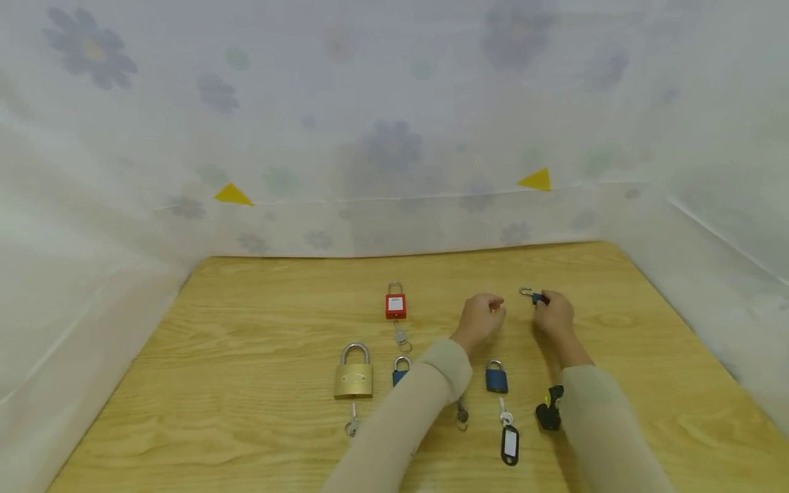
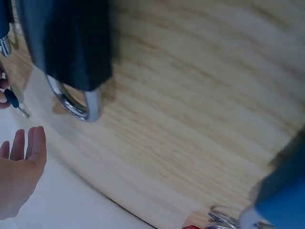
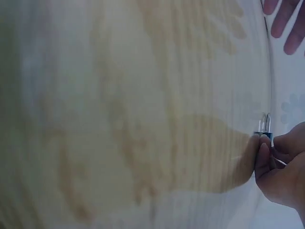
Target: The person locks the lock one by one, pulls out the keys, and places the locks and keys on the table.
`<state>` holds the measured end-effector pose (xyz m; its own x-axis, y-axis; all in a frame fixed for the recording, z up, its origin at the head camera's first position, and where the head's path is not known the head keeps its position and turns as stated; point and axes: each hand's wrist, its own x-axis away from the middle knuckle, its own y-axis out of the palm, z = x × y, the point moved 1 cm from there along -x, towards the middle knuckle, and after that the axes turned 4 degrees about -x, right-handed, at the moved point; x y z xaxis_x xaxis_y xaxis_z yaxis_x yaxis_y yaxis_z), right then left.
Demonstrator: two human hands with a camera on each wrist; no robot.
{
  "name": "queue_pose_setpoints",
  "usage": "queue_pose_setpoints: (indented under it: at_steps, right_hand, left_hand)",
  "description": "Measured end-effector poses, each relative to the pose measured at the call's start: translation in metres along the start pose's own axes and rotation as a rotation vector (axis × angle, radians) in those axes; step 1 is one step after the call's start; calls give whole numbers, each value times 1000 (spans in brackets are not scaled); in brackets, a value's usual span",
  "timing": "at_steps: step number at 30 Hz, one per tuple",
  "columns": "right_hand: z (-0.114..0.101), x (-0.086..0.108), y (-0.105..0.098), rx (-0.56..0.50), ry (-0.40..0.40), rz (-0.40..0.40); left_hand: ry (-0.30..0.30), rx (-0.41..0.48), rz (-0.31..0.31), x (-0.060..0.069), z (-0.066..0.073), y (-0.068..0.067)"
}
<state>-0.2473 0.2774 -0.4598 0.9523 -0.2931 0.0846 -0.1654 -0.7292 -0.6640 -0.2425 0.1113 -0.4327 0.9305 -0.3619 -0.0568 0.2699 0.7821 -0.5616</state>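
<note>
My right hand [image 1: 555,316] pinches a small blue padlock [image 1: 539,299] between thumb and fingers, its silver shackle pointing left in the head view. In the right wrist view, the right hand [image 3: 286,164] has its thumb and fingertips on the padlock's body, shackle [image 3: 265,122] up. Whether that shackle is locked is too small to tell. To its left my left hand [image 1: 483,318] hovers with loosely bent fingers and holds nothing. The left wrist view shows the left hand [image 2: 21,171] apart from the held padlock [image 2: 12,98].
A red padlock [image 1: 396,306], a brass padlock [image 1: 354,381] and blue padlocks [image 1: 496,380] lie on the wooden table [image 1: 246,329]. Keys [image 1: 353,423] lie below them, one with a black tag [image 1: 509,445]. A black object [image 1: 547,416] lies beside the right sleeve. A patterned cloth [image 1: 394,137] walls the back.
</note>
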Motion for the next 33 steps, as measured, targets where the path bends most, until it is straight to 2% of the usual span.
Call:
queue_pose_setpoints:
  at_steps: [2,8,13,17,22,26,29,33]
  right_hand:
    - [1,0,0,13,-13,14]
    - [0,1,1,114,-64,38]
    - [-3,2,3,171,-119,43]
    - [-12,5,4,135,-101,-60]
    - [-29,12,10,86,-61,-183]
    - [-36,18,23,25,-79,-205]
    - [-41,22,30,-34,-83,-217]
    - [-49,24,37,-74,-77,-215]
  left_hand:
    - [-26,12,5,1,-1,0]
    - [-191,116,21,-2,-3,4]
    - [-260,159,35,-2,-1,9]
    - [-362,214,49,-3,3,11]
    - [-496,317,100,-8,5,14]
    - [-576,429,157,-11,1,16]
    - [-622,480,209,-13,-1,14]
    - [-651,473,270,-15,-5,8]
